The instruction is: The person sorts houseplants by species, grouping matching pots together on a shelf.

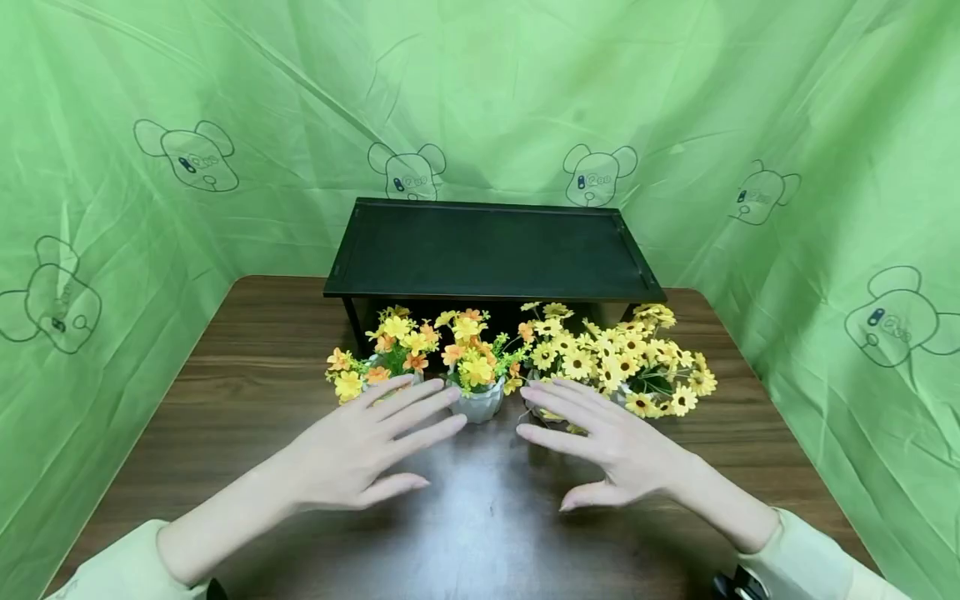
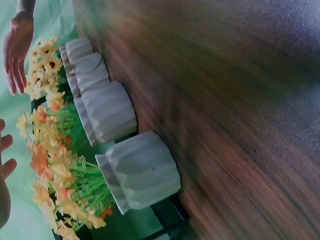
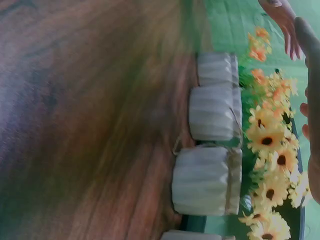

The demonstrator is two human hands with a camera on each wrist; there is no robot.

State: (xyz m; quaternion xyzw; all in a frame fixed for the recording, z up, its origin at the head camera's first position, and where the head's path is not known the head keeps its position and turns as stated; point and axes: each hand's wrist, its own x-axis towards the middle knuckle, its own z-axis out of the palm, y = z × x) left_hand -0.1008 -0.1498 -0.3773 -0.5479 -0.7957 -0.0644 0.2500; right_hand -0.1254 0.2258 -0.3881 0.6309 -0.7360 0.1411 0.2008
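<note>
My left hand point(image 1: 360, 454) is held palm down with its fingers spread, nothing in its grasp. Across from it, my right hand point(image 1: 611, 446) is spread the same way, also holding nothing. Just beyond the fingertips stands a row of potted flowers in pale ribbed pots. Yellow and orange flowers point(image 1: 405, 340) fill the left part, where one white pot point(image 1: 480, 405) shows between the hands. To the right are yellow daisies point(image 1: 611, 354) with dark centres. The left wrist view shows the nearest pot point(image 2: 145, 170) upright on the table, apart from the fingers. Thin twine point(image 3: 235, 120) hangs by a pot.
Behind the flowers stands a low black shelf point(image 1: 495, 250) on legs, at the back of the brown wooden table point(image 1: 247, 367). Green cloth point(image 1: 495, 83) with bear drawings encloses the back and both sides.
</note>
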